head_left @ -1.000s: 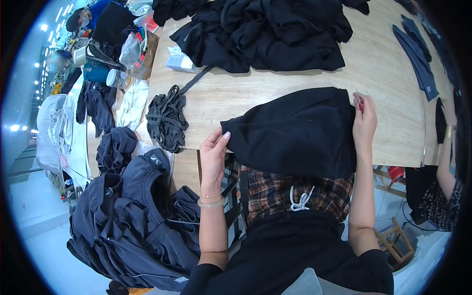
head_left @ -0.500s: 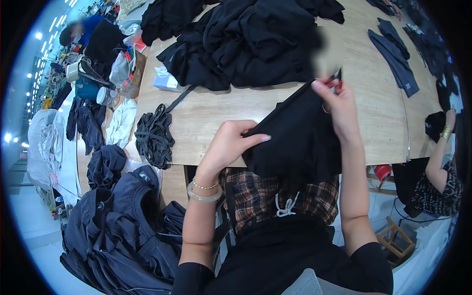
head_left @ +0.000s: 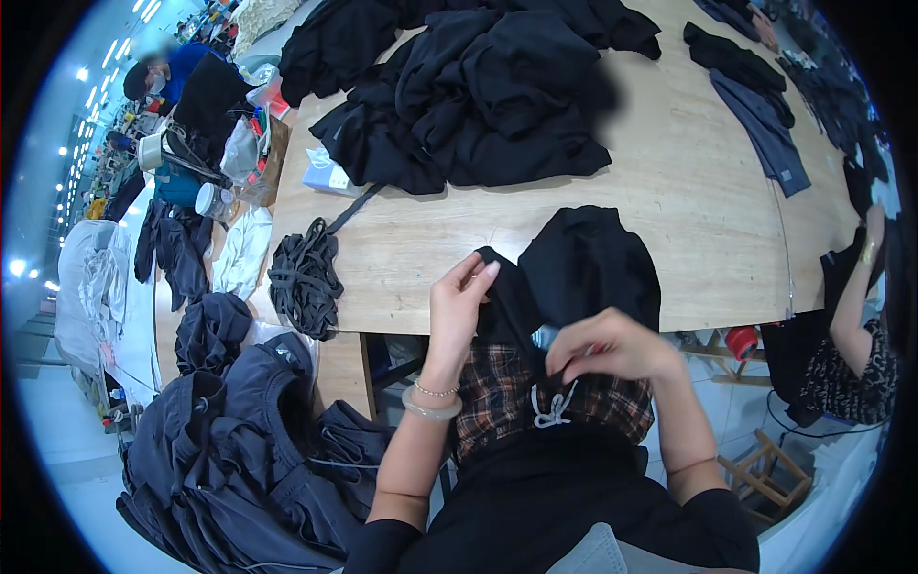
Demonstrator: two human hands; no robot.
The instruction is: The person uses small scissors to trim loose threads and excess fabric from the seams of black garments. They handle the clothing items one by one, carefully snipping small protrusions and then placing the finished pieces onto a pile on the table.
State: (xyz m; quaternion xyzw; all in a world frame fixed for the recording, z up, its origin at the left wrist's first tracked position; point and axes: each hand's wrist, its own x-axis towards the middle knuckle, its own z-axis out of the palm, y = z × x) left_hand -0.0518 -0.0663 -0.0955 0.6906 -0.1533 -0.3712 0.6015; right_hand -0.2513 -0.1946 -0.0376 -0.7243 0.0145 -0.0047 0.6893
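Note:
A black cloth garment [head_left: 595, 263] lies partly on the table's near edge and hangs down toward my lap. My left hand [head_left: 457, 311] is closed on one edge of it, the cloth pinched between thumb and fingers. Lower and closer to my body, my right hand [head_left: 612, 346] is closed with its fingertips at the garment's near edge, which runs slantwise between both hands. A bit of red shows inside the right hand, part of a small tool mostly hidden by the fingers.
A large heap of black garments [head_left: 488, 96] covers the table's far side. Left of me are a coil of dark strap [head_left: 306, 277], a tissue box [head_left: 328, 174] and piled dark garments [head_left: 239, 450]. A wooden stool [head_left: 765, 474] stands at right, near another person's arm [head_left: 854, 306].
My right hand has come down toward my lap from the garment's far corner. The left hand rose slightly to the right, and the garment is turned and spread differently.

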